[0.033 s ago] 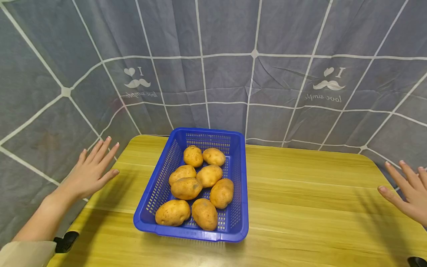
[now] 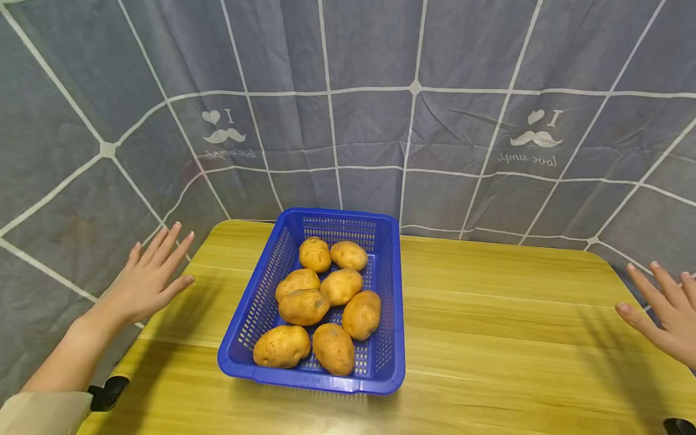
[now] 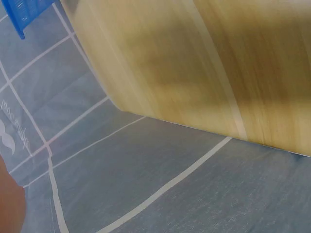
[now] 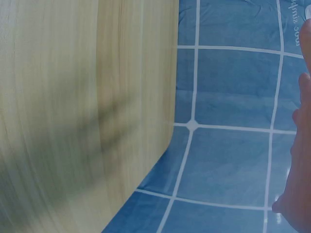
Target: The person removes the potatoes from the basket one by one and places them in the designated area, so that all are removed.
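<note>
Tabletop (image 2: 516, 338): blue basket (image 2: 310, 379) between left fingers (image 2: 177, 256) and right fingers (image 2: 648, 287), nearer left.

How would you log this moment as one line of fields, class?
left hand: empty | right hand: empty, partly out of frame | blue basket: on table, untouched | contents: eight potatoes

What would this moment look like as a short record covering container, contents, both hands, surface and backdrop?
container: blue basket
contents: eight potatoes
left hand: outstretched, holding nothing, apart from the basket on its left
right hand: outstretched, holding nothing, cut off by the head view's right edge
surface: wood-grain table
backdrop: grey cloth, white grid lines
</note>
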`<state>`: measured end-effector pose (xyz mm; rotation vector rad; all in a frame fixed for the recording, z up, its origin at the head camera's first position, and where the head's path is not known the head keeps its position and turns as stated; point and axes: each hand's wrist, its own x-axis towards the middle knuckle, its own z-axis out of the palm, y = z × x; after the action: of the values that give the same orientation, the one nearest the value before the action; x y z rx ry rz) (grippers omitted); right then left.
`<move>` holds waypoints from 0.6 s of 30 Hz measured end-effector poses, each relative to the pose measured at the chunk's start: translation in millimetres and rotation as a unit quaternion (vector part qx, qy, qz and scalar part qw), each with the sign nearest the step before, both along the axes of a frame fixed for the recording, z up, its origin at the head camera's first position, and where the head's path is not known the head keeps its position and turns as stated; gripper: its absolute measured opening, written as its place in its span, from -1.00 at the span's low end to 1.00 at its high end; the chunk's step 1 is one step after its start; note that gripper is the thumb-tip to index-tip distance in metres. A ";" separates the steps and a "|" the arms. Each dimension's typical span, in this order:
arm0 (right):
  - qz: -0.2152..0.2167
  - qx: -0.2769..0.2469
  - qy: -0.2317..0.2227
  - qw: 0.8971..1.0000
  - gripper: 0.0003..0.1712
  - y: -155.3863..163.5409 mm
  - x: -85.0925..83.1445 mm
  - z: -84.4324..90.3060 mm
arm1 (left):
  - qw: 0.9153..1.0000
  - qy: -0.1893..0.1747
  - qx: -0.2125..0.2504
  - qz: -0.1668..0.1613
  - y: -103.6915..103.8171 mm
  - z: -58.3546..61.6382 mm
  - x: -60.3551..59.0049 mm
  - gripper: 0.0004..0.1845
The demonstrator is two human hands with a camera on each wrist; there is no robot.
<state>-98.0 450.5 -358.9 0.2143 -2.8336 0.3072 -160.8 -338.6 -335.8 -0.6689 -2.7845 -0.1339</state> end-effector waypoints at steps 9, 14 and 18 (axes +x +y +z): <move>0.011 0.038 0.026 0.999 -0.15 3.2 -2.6 1.9 | 1.000 -0.013 0.010 0.011 0.4 -2.5 0.7 -0.21; 0.004 0.055 0.015 0.998 -0.12 1.7 -2.7 9.2 | 1.000 -0.015 0.022 0.002 4.8 -1.8 -0.4 -0.21; -0.016 0.047 -0.017 0.999 -0.08 -3.8 -1.6 13.2 | 1.000 -0.015 0.023 -0.002 7.2 -1.9 -0.8 -0.21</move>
<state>-99.6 446.6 -345.6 0.1836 -2.8848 0.1733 -161.6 -331.4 -337.7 -0.6681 -2.7995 -0.2091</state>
